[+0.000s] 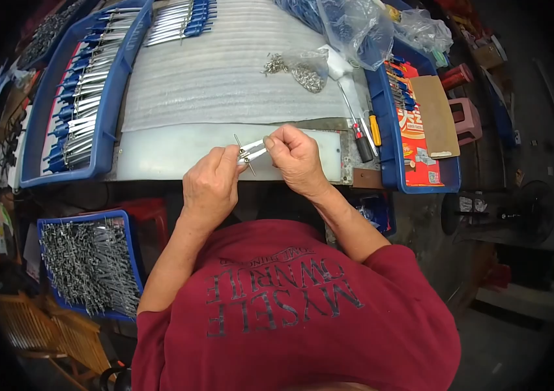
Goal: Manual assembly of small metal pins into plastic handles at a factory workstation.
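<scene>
Broad desk (179, 153) ahead, topped with ribbed white foam sheet (225, 78) and a bare pale strip along the near edge. Long blue tray (104, 140) at left, packed with blue-handled metal pieces in rows; a second blue bin (130, 260) lower left, heaped with loose grey metal parts; another blue tray (388, 150) at right under cardboard and printed packaging. Two screwdrivers (362, 133) lying near the right edge of the bare strip, close to the right hand (296, 156). Small pile of shiny fasteners (306, 75) on the foam, partly in a clear bag. Held just above the near desk edge, between both hands: a small metal compass-like piece (249, 153) with thin legs. Left hand (210, 186) pinching its near end, fingers closed on it; right-hand fingers closed on the other end. Likely risks: tiny part slipping from the pinch and dropping past the desk edge into the lap or onto the floor, given the position right over the rim; pointed leg pricking a fingertip under pressure; legs bending if squeezed askew; an elbow nudging the screwdrivers off.
</scene>
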`<state>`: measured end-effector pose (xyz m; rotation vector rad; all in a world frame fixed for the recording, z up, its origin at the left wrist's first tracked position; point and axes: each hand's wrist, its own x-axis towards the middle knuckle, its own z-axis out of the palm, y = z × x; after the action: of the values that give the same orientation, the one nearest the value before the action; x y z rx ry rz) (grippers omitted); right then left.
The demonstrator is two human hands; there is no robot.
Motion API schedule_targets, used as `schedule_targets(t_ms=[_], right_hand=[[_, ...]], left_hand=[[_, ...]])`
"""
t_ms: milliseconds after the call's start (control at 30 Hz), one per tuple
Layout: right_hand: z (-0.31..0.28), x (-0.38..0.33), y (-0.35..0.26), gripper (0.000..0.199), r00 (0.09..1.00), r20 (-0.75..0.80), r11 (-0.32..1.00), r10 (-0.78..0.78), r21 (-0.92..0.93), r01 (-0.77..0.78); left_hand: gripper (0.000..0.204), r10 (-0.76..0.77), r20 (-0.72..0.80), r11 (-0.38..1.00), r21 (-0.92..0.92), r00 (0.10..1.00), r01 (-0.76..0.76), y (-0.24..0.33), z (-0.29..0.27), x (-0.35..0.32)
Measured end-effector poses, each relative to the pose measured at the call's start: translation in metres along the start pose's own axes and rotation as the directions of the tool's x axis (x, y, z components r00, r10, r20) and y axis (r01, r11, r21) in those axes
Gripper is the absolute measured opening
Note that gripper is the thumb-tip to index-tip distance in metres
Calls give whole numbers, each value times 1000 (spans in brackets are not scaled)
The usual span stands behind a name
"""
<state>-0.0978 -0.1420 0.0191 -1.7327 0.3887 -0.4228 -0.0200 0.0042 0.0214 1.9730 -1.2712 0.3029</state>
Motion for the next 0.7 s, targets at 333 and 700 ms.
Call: schedule_targets(t_ms=[333,700], right_hand=[[-11,13,-1,18,1000,-3,996,26,-83,-26],[-167,145,-13,17,833,-499,892,-240,-452,-14]], left_hand=[[20,42,-2,999,-11,999,-42,-12,11,12],[23,-17,86,999,42,996,13,-37,25,17]])
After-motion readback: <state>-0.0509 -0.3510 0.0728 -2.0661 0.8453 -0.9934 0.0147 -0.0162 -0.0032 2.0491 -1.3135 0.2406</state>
